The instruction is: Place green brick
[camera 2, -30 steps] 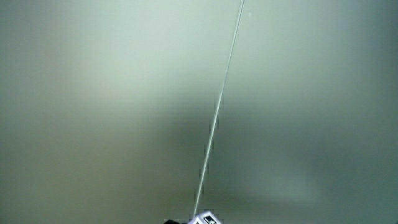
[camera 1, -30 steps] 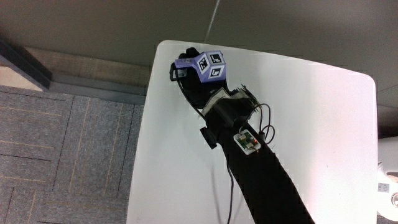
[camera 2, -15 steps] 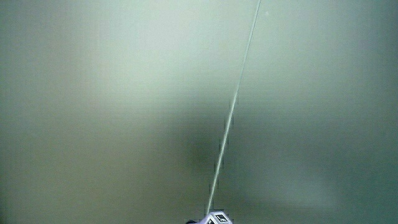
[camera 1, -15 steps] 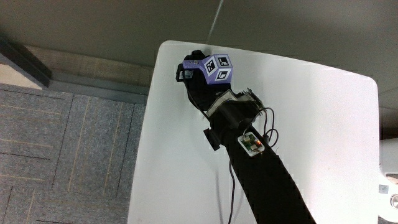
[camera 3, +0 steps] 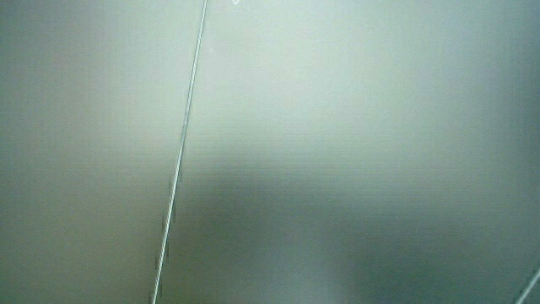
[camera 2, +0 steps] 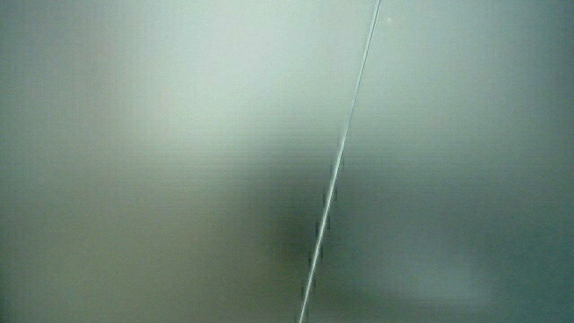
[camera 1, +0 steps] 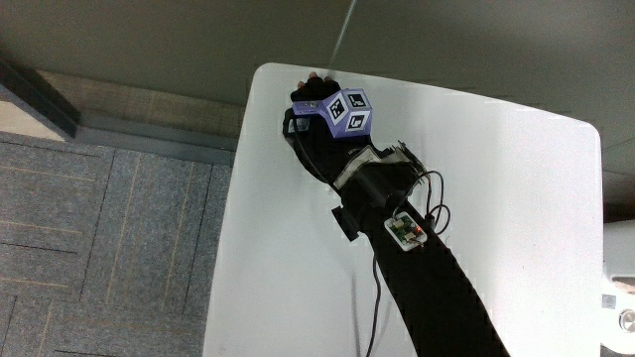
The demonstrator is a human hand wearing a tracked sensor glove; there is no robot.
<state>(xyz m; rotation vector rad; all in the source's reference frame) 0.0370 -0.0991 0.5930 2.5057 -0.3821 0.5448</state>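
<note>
In the main view the hand (camera 1: 312,99), in a black glove with a purple patterned cube (camera 1: 346,111) on its back, lies over the corner of the white table (camera 1: 516,188) farthest from the person. The forearm (camera 1: 427,288) stretches from it back toward the person. No green brick shows in any view; whatever is under the hand is hidden by the glove and cube. Both side views show only a pale wall with a thin seam.
A small circuit board (camera 1: 405,230) with thin cables sits on the forearm. Grey carpet floor (camera 1: 109,238) lies beside the table's long edge. A white object (camera 1: 620,297) shows at the table's edge nearer to the person.
The hand has crept slightly farther from the person, toward the table's corner edge. The cube's tip no longer shows in a side view.
</note>
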